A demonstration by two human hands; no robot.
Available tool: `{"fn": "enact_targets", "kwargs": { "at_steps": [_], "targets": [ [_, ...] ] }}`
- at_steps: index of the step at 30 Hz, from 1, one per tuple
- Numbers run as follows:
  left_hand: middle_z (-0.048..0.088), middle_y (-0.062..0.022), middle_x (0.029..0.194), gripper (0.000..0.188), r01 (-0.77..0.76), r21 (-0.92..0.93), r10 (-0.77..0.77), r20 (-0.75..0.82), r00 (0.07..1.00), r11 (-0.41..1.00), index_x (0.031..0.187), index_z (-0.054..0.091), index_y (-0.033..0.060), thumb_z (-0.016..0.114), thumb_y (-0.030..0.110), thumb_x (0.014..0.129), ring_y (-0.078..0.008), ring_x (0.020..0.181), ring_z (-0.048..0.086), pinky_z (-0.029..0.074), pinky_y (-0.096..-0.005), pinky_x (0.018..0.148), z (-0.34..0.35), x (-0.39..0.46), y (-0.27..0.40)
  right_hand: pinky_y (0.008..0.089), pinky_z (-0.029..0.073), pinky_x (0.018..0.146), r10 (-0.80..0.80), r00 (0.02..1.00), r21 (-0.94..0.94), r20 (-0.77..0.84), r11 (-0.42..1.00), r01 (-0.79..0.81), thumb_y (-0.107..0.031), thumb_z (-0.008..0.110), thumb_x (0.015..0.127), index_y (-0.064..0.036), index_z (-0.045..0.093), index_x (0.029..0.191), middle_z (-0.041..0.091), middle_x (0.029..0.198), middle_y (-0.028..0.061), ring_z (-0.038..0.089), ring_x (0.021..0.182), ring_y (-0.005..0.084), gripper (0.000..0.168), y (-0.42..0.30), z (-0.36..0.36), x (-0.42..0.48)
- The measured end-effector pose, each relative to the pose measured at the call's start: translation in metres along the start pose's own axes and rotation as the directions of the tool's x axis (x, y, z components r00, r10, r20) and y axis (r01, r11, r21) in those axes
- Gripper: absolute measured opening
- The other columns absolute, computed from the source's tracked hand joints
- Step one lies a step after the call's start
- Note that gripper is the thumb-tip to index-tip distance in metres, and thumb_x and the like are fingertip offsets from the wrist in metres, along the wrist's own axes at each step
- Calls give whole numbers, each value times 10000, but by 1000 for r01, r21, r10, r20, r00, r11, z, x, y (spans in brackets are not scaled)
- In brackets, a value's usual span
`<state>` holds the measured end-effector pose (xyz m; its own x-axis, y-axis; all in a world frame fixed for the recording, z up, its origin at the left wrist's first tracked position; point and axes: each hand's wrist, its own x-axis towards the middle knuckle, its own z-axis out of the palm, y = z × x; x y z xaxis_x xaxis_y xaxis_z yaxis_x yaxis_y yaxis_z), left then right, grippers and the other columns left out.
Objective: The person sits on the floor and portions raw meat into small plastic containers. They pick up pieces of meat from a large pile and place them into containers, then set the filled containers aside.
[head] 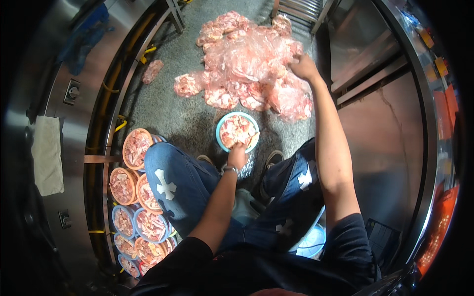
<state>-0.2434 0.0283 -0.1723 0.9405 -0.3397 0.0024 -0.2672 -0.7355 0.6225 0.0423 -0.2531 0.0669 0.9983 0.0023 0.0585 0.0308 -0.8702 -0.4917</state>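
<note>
A round turquoise plastic basket [219,137] filled with pieces of raw meat [237,127] stands on the floor between my feet. My left hand [237,157] is at its near rim, fingertips on or just over the meat; whether they grip a piece cannot be told. Past the basket lies a large heap of raw meat in clear plastic bags [248,55]. My right hand [304,68] reaches to the right side of this heap, its fingers bent against a bag; the fingertips are partly hidden, so a grip is not certain.
Orange and blue baskets of meat [136,148] are stacked beside my left leg. One small bag of meat [152,71] lies apart on the wet floor. Steel counters flank both sides, with a cloth [48,155] on the left one. A slatted metal rack [300,10] stands beyond the heap.
</note>
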Motion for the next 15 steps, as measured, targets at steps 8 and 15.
{"fn": "enact_targets", "kwargs": {
  "at_steps": [8, 15],
  "targets": [
    [689, -215, 1139, 386, 834, -107, -819, -289, 495, 541, 1241, 612, 51, 657, 279, 932, -403, 1002, 686, 559, -524, 843, -39, 23, -56, 383, 530, 1000, -57, 998, -53, 32, 997, 58, -334, 722, 867, -27, 729, 1226, 727, 1202, 213, 707, 1121, 335, 472, -35, -3, -11],
    [708, -223, 1125, 364, 862, -211, -884, -20, 468, 461, 1187, 632, 15, 665, 302, 965, -427, 984, 696, 566, -529, 852, -1, 20, -70, 437, 560, 907, -46, 851, -277, 524, 935, 221, -378, 646, 869, -37, 784, 1023, 742, 1050, 239, 722, 1002, 385, 399, -13, 113, -33]
  ]
}}
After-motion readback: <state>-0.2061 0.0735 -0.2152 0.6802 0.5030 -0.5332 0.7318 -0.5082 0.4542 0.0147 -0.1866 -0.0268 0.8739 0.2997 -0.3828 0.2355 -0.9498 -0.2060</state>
